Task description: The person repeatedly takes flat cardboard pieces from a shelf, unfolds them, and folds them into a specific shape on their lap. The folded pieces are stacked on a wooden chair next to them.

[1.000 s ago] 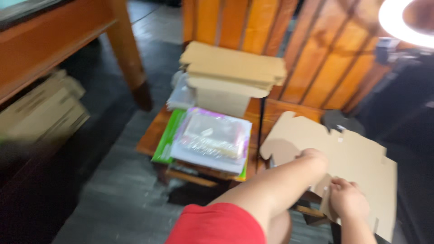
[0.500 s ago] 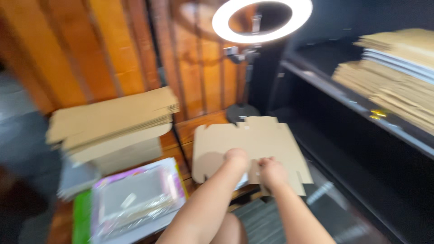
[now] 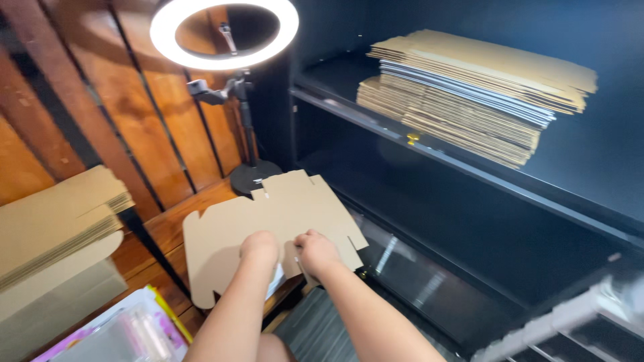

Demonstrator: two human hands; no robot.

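Both hands pinch one flat die-cut cardboard blank at its near edge: left hand and right hand side by side, each grip closed on the sheet, which tilts flat above a low wooden bench, so flaps hang free; more flat stock stacked on shelf

Browns against black

The flat cardboard sheet is plain tan; the stacked cardboard is tan with grey-white layers, on a black shelf; the ring light glows white against reddish-brown wood panelling.
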